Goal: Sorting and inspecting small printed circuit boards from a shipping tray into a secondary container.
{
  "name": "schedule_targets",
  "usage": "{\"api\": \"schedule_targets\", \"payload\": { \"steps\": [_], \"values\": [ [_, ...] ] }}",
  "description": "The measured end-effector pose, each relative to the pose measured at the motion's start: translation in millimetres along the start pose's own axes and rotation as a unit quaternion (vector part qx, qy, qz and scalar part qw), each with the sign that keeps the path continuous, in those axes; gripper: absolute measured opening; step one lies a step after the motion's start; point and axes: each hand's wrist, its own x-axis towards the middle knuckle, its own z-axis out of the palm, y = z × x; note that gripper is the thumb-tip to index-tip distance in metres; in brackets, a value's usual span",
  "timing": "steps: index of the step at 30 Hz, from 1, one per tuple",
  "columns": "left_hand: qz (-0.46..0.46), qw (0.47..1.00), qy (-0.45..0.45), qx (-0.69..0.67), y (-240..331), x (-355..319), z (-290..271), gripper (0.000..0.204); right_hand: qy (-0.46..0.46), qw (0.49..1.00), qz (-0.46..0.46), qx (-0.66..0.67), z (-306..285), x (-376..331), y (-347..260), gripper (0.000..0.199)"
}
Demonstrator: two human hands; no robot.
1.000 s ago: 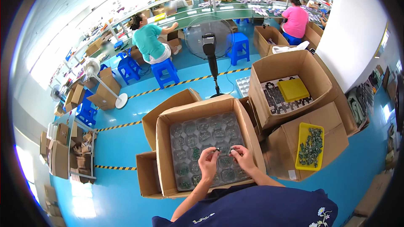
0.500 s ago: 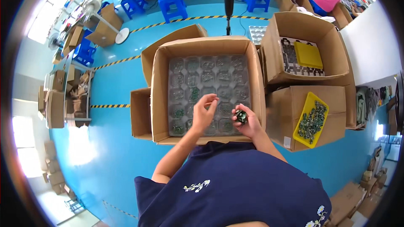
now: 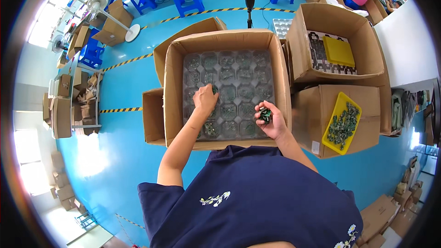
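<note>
A clear plastic tray with rows of square pockets lies inside an open cardboard box in front of me. Small green and silvery parts, perhaps little circuit boards, sit in several pockets. My left hand reaches down over the tray's left-middle pockets, fingers bent together; its fingertips are partly hidden, and some green shows beside them. At the tray's right side, my right hand is cupped, palm up, around a clump of small green parts.
To the right, a yellow tray heaped with similar parts rests on a closed carton. Behind it, an open carton holds a yellow tray. A black stand rises beyond my box. Blue stools and seated people are farther off.
My left hand has moved left and away from me, from near the tray's middle down to a left pocket. The right hand still holds its clump. The view has shifted slightly.
</note>
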Motion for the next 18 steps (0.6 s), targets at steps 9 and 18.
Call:
{"api": "schedule_targets", "payload": {
  "steps": [9,18],
  "values": [
    [-0.012,0.996,-0.078,-0.036,-12,14,1,0.048,0.028,0.999,-0.018,-0.021,2,11,-4,0.015],
    [-0.016,0.947,-0.003,-0.32,-58,0,40,0.033,0.048,0.953,-0.006,-0.299,-4,10,12,0.028]
  ]
}}
